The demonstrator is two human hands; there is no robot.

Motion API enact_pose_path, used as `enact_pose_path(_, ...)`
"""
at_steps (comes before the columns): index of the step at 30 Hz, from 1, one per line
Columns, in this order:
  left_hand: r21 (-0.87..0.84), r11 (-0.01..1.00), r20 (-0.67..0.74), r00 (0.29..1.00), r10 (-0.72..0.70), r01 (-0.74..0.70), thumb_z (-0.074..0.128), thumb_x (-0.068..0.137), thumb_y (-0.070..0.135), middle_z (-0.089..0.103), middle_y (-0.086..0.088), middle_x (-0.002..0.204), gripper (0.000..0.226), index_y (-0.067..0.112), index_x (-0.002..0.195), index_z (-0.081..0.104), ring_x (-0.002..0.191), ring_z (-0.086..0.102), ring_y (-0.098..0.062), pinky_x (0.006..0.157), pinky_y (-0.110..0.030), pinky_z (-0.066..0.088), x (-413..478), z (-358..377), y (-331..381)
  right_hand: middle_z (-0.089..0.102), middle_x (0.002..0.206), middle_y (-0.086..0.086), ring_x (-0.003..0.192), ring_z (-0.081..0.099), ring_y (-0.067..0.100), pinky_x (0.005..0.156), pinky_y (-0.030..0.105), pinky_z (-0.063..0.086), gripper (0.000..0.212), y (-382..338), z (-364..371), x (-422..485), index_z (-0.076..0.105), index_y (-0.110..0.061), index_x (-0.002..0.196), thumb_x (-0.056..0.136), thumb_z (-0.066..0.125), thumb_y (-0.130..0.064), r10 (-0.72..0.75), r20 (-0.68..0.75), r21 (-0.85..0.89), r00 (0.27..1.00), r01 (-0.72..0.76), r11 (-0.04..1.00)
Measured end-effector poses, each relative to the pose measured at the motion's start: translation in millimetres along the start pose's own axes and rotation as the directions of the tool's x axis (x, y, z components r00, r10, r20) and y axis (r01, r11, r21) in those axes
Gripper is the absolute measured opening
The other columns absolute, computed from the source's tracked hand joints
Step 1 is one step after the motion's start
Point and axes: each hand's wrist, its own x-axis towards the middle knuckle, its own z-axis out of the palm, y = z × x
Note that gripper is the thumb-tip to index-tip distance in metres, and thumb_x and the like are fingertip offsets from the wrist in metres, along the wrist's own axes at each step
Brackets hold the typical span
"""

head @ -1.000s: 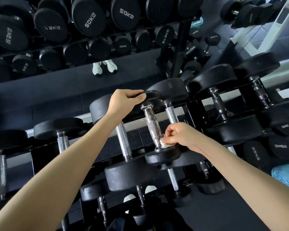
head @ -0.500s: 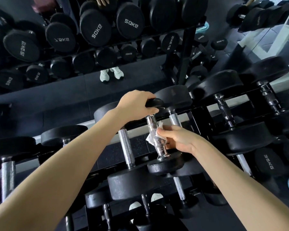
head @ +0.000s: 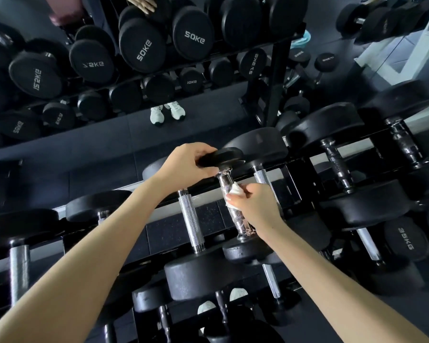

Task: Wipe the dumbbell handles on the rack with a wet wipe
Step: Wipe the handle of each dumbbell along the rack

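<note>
Dumbbell: A small dumbbell with black rubber heads and a shiny chrome knurled handle (head: 238, 219) lay tilted at the top row of the black metal rack (head: 294, 178). It was between a dumbbell with a matt grey handle (head: 190, 219) on its left and bigger dumbbells on its right. Whether its lower head (head: 245, 251) sat on the rack or on a neighbour could not be told.
Left hand: The left hand (head: 183, 162) gripped the upper head (head: 223, 155), with the fingers curled round its rim.
Right hand: The right hand (head: 255, 204) pinched a crumpled white wet wipe (head: 234, 190) against the handle, the fingers bent round it.
Wipe position: It touched the upper part of the handle, just under the collar; the lower part was bare.
Step in hand: Probably the wiping of this one handle, somewhere in the middle of the stroke.
How to do it well: The wipe should go fully round the bar and slide to the lower collar with firm pressure, because knurling holds dirt. The left hand could turn the head a little, so that the far side is reached too.
Risk: If the hold on the head were loose, the dumbbell might roll or slip.
Remaining: Several other handles waited; which were already clean, the picture did not tell.
</note>
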Motion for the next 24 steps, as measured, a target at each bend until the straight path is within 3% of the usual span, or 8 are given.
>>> enact_pose_path(3,0.027,0.998,-0.093,0.994,-0.054,0.057,0.061,0.090,0.032,0.068,0.012,0.097,0.019,0.023,0.106,0.066,0.095,0.062,-0.005,0.085,-0.022,0.045,2.9,6.5,2.6,0.049,0.049,-0.005,0.046,0.046,0.007,0.046,0.017,0.031,0.036,-9.1,8.1,4.8,0.047,-0.019,0.052,0.080,0.069,-0.019,-0.096,-0.081,-0.051,0.992,0.092,0.994)
enact_pose_path(7,0.021,0.997,-0.158,0.985,-0.067,0.072,0.060,0.091,0.031,0.070,0.010,0.095,0.018,0.022,0.103,0.069,0.090,0.062,-0.006,0.083,-0.025,0.047,8.2,13.6,4.2,0.055,0.044,-0.011,0.049,0.054,0.006,0.049,0.016,0.038,0.031,-18.7,19.2,22.2,0.055,-0.014,0.052,0.076,0.074,-0.020,0.014,-0.136,0.131,0.991,0.004,0.991)
enact_pose_path(10,0.031,0.998,-0.155,0.986,-0.057,0.062,0.061,0.090,0.031,0.071,0.008,0.096,0.017,0.021,0.100,0.070,0.080,0.061,-0.004,0.081,-0.026,0.049,11.8,14.0,5.8,0.067,0.061,-0.004,0.056,0.064,0.008,0.058,0.023,0.050,0.013,-20.6,8.4,31.3,0.068,-0.006,0.076,0.073,0.078,-0.014,0.148,0.003,0.365,0.989,-0.139,0.921)
enact_pose_path(13,0.016,0.998,-0.155,0.986,-0.063,0.067,0.062,0.089,0.032,0.071,0.009,0.097,0.016,0.023,0.099,0.071,0.096,0.063,-0.006,0.089,-0.026,0.048,11.3,13.0,4.9,0.068,0.069,0.002,0.061,0.064,0.013,0.063,0.026,0.052,0.020,-12.0,-4.0,43.3,0.066,-0.006,0.087,0.076,0.076,-0.019,0.278,0.237,0.470,0.931,-0.360,0.806)
enact_pose_path(17,-0.031,0.997,-0.146,0.986,-0.077,0.073,0.063,0.089,0.031,0.070,0.012,0.087,0.014,0.023,0.096,0.071,0.082,0.062,-0.002,0.087,-0.024,0.048,10.8,12.2,4.7,0.061,0.094,0.017,0.082,0.056,0.028,0.080,0.040,0.050,0.037,5.2,2.2,52.0,0.062,0.001,0.098,0.077,0.070,-0.029,0.348,0.307,0.523,0.886,-0.463,0.715)
enact_pose_path(20,-0.045,0.997,-0.139,0.988,-0.072,0.066,0.063,0.089,0.031,0.067,0.013,0.080,0.015,0.021,0.097,0.072,0.067,0.056,0.003,0.083,-0.020,0.046,10.9,11.0,4.4,0.059,0.087,0.015,0.085,0.054,0.028,0.089,0.045,0.048,0.024,0.3,-1.8,46.3,0.060,-0.005,0.083,0.079,0.072,-0.026,0.265,0.267,0.491,0.926,-0.368,0.789)
enact_pose_path(22,-0.045,0.997,-0.135,0.988,-0.071,0.065,0.064,0.088,0.031,0.067,0.015,0.078,0.015,0.021,0.097,0.072,0.069,0.056,0.003,0.083,-0.020,0.046,11.6,10.9,4.3,0.061,0.070,0.010,0.070,0.057,0.021,0.075,0.038,0.050,0.031,-4.7,-1.7,35.5,0.062,-0.001,0.083,0.082,0.070,-0.032,0.122,0.109,0.282,0.987,-0.149,0.948)
enact_pose_path(24,-0.043,0.997,-0.133,0.989,-0.071,0.066,0.064,0.088,0.031,0.064,0.017,0.075,0.016,0.020,0.098,0.072,0.071,0.057,0.002,0.082,-0.019,0.045,12.1,10.7,4.1,0.055,0.062,0.005,0.054,0.050,0.011,0.055,0.019,0.045,0.036,-10.3,1.6,13.6,0.063,-0.002,0.086,0.090,0.059,-0.037,-0.100,0.024,-0.063,0.995,0.101,0.993)
